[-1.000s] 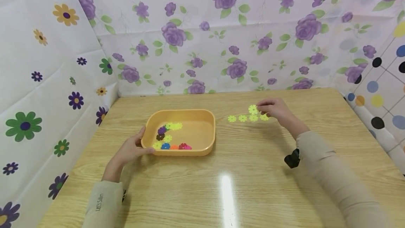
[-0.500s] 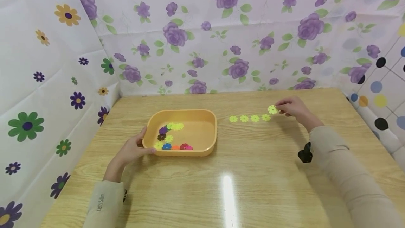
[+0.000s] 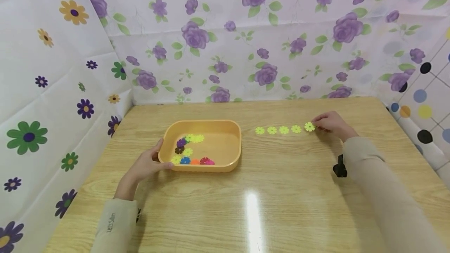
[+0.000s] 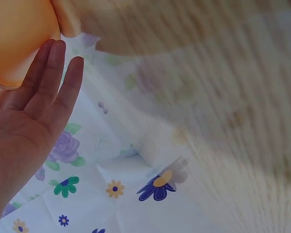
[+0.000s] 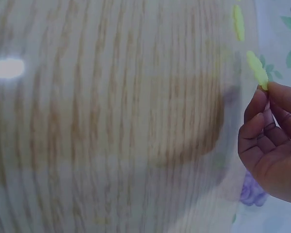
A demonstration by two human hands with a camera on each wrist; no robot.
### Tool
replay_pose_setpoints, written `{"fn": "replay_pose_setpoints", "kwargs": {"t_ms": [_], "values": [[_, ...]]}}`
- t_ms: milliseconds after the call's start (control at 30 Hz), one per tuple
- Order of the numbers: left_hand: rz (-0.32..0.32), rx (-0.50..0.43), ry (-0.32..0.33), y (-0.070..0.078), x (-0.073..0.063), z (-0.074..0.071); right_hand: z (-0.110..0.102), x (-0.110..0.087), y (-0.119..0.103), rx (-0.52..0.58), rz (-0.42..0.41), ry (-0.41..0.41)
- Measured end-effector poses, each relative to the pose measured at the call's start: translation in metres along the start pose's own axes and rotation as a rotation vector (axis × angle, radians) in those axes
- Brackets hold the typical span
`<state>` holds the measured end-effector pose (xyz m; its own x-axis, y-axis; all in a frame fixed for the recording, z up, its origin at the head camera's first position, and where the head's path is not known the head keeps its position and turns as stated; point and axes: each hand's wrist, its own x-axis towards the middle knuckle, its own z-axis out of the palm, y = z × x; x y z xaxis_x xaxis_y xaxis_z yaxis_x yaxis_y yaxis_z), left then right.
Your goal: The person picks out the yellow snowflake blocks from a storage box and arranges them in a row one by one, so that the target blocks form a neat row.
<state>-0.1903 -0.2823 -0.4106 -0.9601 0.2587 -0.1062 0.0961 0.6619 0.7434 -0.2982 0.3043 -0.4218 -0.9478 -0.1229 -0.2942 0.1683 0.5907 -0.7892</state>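
My right hand (image 3: 330, 123) pinches a yellow flower-shaped disc (image 3: 309, 127) between thumb and fingertips, at the right end of a row of similar yellow discs (image 3: 284, 130) on the table. In the right wrist view the pinched disc (image 5: 256, 69) is tilted, its edge towards the camera; whether it touches the table I cannot tell. My left hand (image 3: 145, 164) holds the left end of an orange tray (image 3: 219, 147), thumb over the near rim. In the left wrist view the fingers (image 4: 53, 80) lie against the tray's outer wall.
Inside the tray lie several flower discs: yellow ones (image 3: 195, 138), a purple one (image 3: 181, 143), a brown, a blue (image 3: 185, 160), an orange, red and pink. The wooden table (image 3: 211, 206) ends at a flower-print cloth (image 3: 197, 61) behind, with patterned sheets at both sides.
My right hand has carried the yellow disc rightward past the row, then lowered it beside the row's right end. The left hand has stayed at the tray.
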Motion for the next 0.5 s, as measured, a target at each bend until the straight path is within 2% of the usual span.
{"fn": "replay_pose_setpoints", "kwargs": {"t_ms": [367,500], "values": [[-0.018,0.019,-0.002,0.0020,0.0003,-0.0013,0.0046,0.0110,0.0099,0.051,0.043,0.031],[-0.032,0.014,0.000,0.0023,0.0001,-0.0009,0.0043,0.0086,0.0058,0.024,0.032,0.070]]}}
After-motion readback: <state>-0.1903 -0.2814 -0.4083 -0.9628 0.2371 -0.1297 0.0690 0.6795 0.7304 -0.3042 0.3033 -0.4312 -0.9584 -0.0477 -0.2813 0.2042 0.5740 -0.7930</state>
